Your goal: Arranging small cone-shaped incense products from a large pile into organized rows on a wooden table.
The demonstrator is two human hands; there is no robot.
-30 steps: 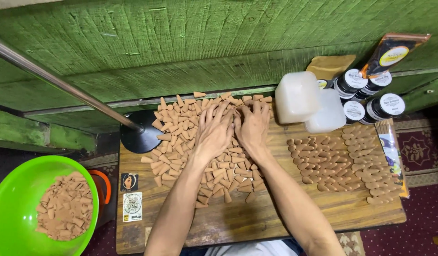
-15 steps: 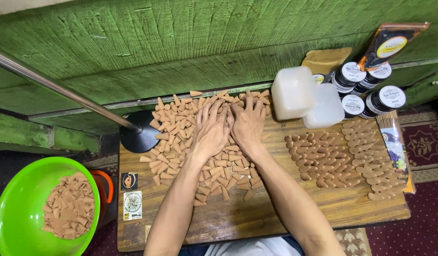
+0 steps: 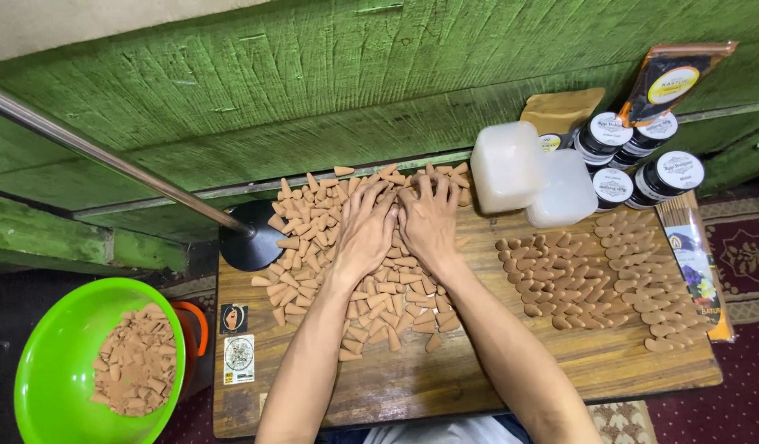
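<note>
A loose heap of small brown cones (image 3: 313, 226) covers the left and middle of a low wooden table (image 3: 478, 370). My left hand (image 3: 365, 232) lies flat on the heap, fingers spread. My right hand (image 3: 429, 220) rests beside it, palm down, fingers apart, thumbs nearly touching. Neither hand grips a cone. On the right side of the table lie neat rows of the same brown cones (image 3: 597, 275).
A bright green bowl (image 3: 46, 362) with brown cones stands on the floor at left. Two white plastic boxes (image 3: 531, 177), several black jars with white lids (image 3: 642, 160) and packets sit at the back right. A metal pole (image 3: 108, 156) on a black round base (image 3: 252, 238) stands by the green wooden wall.
Both hands have stayed flat on the heap, shifting only slightly. The camera view has drifted a little.
</note>
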